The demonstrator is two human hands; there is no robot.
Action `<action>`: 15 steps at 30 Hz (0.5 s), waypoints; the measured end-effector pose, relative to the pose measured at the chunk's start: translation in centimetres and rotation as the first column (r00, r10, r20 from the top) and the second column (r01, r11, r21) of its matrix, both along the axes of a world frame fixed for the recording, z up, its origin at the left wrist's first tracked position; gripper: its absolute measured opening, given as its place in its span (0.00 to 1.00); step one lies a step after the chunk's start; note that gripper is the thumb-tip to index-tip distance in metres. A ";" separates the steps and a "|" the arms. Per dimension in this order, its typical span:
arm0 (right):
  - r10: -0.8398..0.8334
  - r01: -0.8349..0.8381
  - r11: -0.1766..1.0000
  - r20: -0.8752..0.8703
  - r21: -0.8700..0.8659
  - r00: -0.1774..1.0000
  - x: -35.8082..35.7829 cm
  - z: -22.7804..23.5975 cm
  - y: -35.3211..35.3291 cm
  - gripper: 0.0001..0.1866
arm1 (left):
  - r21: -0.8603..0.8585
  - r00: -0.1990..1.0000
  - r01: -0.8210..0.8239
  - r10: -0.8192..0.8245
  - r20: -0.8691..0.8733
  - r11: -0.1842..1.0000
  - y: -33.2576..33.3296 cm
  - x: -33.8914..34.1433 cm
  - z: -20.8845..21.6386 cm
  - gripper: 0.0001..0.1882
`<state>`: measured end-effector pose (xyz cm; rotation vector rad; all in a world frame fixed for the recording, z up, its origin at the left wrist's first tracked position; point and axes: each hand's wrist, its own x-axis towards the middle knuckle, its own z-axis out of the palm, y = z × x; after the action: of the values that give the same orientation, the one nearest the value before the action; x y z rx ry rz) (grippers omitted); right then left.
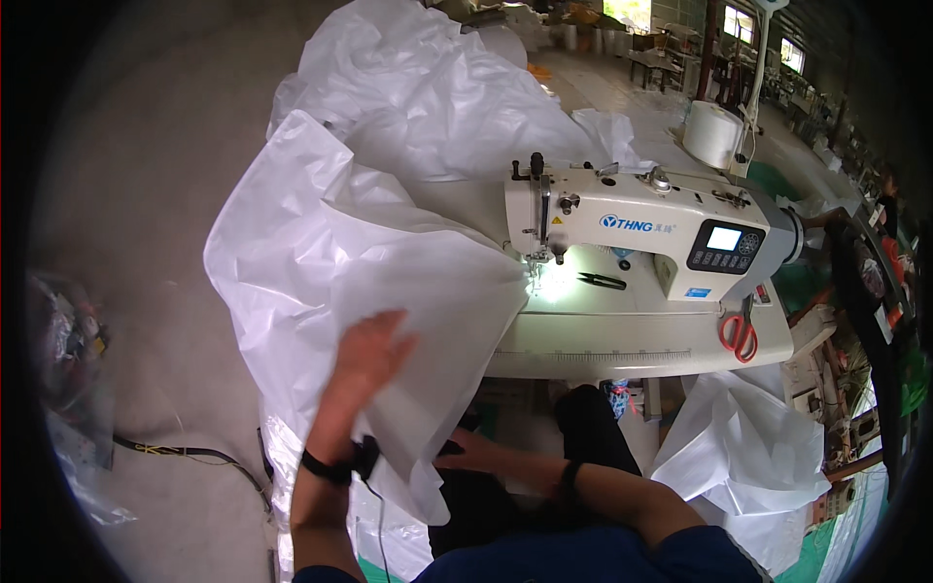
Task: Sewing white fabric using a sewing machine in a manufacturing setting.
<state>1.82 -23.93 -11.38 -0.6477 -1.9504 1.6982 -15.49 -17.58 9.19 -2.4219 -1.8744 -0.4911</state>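
A large white plastic-like sheet [292, 253] drapes over the left of the sewing table, and its right edge runs up to the lit needle area of a white sewing machine [603, 199]. My left hand [374, 352] lies over the sheet, slightly blurred, with its fingers stretched out and apart. Low at the sheet's near edge is my right hand [469, 452], its fingers partly hidden by the sheet, so its grip does not show. Black thread snips [603, 281] rest on the table beside the needle. Farther right lie scissors [739, 338] with red handles.
Behind the machine stands a big white thread spool [712, 134]. More white sheeting [428, 87] is heaped at the back, and another piece [743, 442] hangs at the lower right. A black cable [194, 453] crosses the floor at left, near clear plastic bags [78, 389].
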 end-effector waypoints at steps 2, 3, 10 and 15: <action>0.057 -0.076 0.964 -0.079 -0.257 0.995 -2.1 1.5 -0.3 0.35 | -0.001 0.990 0.115 -0.114 -0.081 0.993 -3.2 4.4 -0.8 0.26; 0.094 -0.116 0.856 -0.068 -0.505 0.993 -2.6 2.3 -1.0 0.31 | -0.061 0.993 0.072 -0.078 -0.092 0.996 -4.1 5.6 -1.2 0.26; 0.551 -0.510 0.760 -0.018 -0.403 0.835 -0.2 4.5 -7.9 0.23 | -0.155 0.970 -0.132 0.095 -0.226 0.979 -5.9 4.6 -3.2 0.37; 0.358 -0.354 0.716 -0.119 -0.602 0.926 2.7 2.5 -6.7 0.17 | -0.021 0.978 -0.084 0.078 -0.192 0.996 -10.8 7.1 -4.8 0.41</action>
<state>4.52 -30.65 -8.84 -0.4980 -1.5625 2.6319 -8.40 -28.33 4.35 -2.3045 -1.9016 -0.2187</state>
